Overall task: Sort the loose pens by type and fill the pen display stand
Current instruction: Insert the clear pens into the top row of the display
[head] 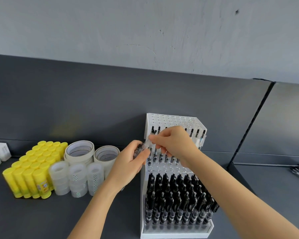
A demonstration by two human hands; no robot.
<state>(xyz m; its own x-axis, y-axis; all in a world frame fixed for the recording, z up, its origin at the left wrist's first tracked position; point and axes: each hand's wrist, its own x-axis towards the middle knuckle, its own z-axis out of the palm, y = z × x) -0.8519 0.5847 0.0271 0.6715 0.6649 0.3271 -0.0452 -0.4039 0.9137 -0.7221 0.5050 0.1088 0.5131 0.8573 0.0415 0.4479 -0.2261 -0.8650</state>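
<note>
Currently, left hand (128, 163) gripped a clutch of clear pens (142, 146) at the display stand's (142, 213) left edge. Right hand (175, 144) pinched one pen over the part-filled middle tier. Lower tier packed; top-tier holes stood open.

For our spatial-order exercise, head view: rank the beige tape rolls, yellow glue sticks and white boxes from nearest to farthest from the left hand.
1. Beige tape rolls, just left of the left hand.
2. Yellow glue sticks, further left.
3. White boxes, far left edge.
</note>
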